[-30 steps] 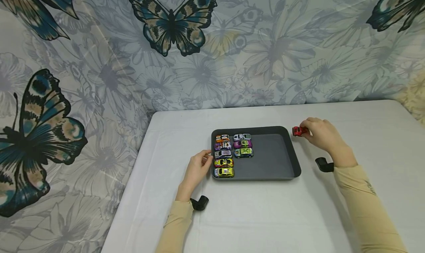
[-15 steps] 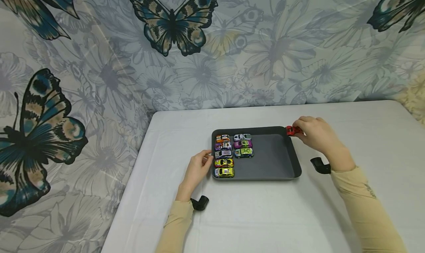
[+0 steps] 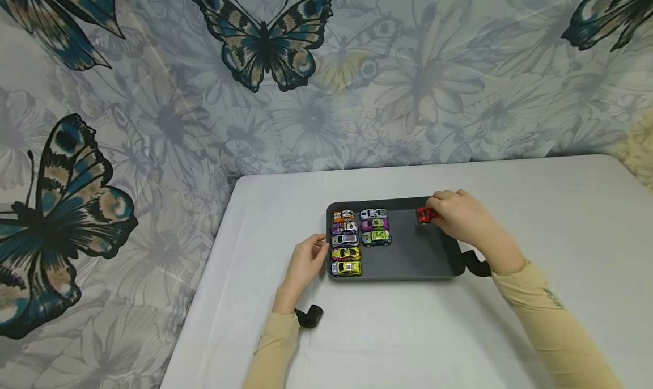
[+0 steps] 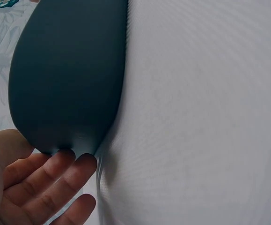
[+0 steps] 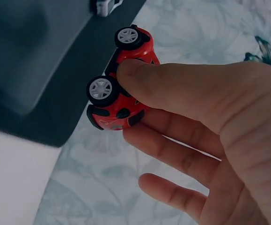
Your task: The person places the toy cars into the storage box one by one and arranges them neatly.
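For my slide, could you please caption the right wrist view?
Right hand pinching a small red toy car above the dark grey tray.

You get no readable text, label, brand, number or sign in any view. The small painted toy cars (image 3: 359, 240) parked in the dark grey rectangular tray (image 3: 413, 256) carry coloured graphics, but in the head view they are too small to resolve into letters or digits. The red toy car (image 5: 120, 87) pinched in your right hand (image 5: 205, 122) shows only plain bodywork and wheels in the right wrist view. Butterfly-and-flower patterned backdrop cloth (image 3: 265, 43): pictures only, no writing. The left wrist view shows nothing legible.
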### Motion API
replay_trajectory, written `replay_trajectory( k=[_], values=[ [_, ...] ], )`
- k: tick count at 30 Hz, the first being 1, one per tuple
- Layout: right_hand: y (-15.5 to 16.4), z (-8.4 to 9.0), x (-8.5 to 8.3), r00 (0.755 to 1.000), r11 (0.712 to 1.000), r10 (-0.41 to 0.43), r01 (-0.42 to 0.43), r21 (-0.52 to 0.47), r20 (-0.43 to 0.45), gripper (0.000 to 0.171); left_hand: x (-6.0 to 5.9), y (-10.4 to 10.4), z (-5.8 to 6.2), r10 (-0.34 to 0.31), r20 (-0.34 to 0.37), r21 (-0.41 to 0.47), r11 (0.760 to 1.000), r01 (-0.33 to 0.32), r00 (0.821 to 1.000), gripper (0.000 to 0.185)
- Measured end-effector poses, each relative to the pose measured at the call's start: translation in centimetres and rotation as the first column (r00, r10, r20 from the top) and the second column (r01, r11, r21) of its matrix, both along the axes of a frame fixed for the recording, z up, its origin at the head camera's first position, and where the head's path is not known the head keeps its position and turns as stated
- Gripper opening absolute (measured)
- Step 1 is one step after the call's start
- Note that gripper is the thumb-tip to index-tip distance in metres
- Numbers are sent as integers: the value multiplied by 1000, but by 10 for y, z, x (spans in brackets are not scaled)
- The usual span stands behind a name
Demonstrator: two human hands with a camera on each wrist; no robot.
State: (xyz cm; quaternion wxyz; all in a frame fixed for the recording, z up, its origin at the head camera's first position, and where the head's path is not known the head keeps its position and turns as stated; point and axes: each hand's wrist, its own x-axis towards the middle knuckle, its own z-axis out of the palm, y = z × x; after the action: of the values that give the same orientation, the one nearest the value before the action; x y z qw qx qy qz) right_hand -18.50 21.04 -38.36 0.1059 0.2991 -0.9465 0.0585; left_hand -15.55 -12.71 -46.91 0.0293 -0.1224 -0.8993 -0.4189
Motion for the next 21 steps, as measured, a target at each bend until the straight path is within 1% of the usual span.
replay_trajectory(
  k=[4,10,17,21],
  values=[
    [-14,-1,2,1000,1000,26,-26,15,2,23,0,-1,0,5,2,2,1000,-5,1000,27],
    [-29,-5,6,996,996,82,-81,23,-25,25,0,-1,1,1,-9,6,1000,-1,1000,27],
    [-43,-13,11,992,991,122,-119,62,-43,26,1,0,1,4,6,-3,1000,-4,1000,28],
    [-54,-13,14,990,988,137,-134,77,-35,23,1,-1,1,8,3,0,1000,-8,1000,28]
  ],
)
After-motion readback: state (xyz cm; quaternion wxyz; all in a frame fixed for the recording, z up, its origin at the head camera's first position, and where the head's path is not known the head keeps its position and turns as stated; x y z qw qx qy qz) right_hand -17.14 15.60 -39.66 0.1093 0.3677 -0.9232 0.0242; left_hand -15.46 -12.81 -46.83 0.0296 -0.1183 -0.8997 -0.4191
